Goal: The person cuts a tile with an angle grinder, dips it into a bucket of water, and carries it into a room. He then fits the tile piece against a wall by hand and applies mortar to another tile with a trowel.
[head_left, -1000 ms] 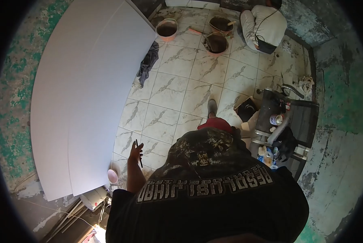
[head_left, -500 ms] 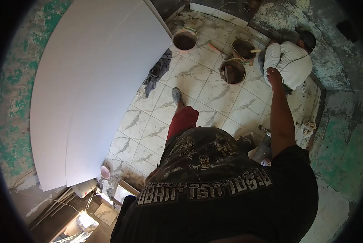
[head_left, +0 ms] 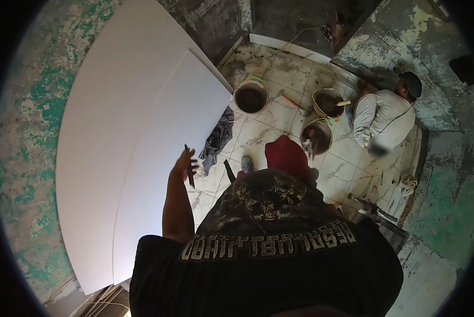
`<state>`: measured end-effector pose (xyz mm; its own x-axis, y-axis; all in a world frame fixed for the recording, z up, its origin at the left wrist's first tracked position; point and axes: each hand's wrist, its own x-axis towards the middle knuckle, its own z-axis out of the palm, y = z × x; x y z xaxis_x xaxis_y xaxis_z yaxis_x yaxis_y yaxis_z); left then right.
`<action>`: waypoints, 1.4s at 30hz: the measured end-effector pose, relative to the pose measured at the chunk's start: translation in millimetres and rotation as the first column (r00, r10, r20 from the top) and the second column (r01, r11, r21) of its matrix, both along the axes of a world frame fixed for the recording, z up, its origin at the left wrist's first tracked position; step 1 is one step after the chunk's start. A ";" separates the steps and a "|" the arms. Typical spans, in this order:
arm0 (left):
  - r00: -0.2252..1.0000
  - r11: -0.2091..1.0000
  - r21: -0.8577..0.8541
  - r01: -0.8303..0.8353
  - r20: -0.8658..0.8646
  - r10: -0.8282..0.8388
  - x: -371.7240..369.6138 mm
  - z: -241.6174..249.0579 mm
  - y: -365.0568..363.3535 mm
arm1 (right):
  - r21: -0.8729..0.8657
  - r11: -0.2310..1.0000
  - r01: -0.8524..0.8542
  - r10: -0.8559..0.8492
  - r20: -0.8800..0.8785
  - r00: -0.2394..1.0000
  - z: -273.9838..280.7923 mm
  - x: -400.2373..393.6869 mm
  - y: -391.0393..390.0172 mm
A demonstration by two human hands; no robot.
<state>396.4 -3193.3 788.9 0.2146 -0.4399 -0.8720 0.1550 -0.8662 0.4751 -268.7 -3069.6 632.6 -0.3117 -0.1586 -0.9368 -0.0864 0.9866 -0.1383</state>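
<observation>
My left hand [head_left: 183, 162] is raised in front of the large white panel [head_left: 136, 127]. A thin, dark, narrow bar [head_left: 190, 171] stands almost upright in its fingers; its exact kind does not show. My right hand is out of sight, with that arm hidden beside my black shirt [head_left: 268, 274]. Below the left hand, a dark crumpled cloth [head_left: 217, 138] lies by the panel's edge. A short dark strip [head_left: 229, 171] shows near my foot [head_left: 247, 163].
A bucket [head_left: 251, 98] stands near the panel's corner. Two more buckets [head_left: 328, 103] [head_left: 316, 136] are nearer a person [head_left: 387, 116] crouching at the right wall. A metal-handled object [head_left: 373, 207] is by my right side. Marble-patterned tiles [head_left: 263, 124] cover the floor.
My left hand has come into view with the dark bar. My right hand, stretched forward before, has dropped out of view. My red-clad knee has come forward, and the view has shifted.
</observation>
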 end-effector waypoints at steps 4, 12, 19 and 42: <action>0.999 0.987 -0.153 0.040 -0.019 -0.043 -24.7 8.0 -121.7 | 0.046 0.993 0.108 -0.108 -0.011 0.994 18.6 -23.9 -56.3; 0.975 0.955 0.198 -0.220 0.025 0.220 -72.5 -69.2 -112.3 | -0.215 0.973 0.086 -0.105 -0.076 0.992 43.5 -124.8 -384.1; 0.912 0.858 0.338 -0.388 0.001 0.411 -150.3 -78.9 -76.8 | -0.740 0.493 -0.457 0.245 -0.386 0.889 140.8 -114.4 -667.3; 0.861 0.861 -0.055 -0.506 0.030 0.508 -205.4 -35.7 -225.5 | -0.242 0.785 -0.570 0.540 -0.181 0.822 72.5 -133.5 -668.7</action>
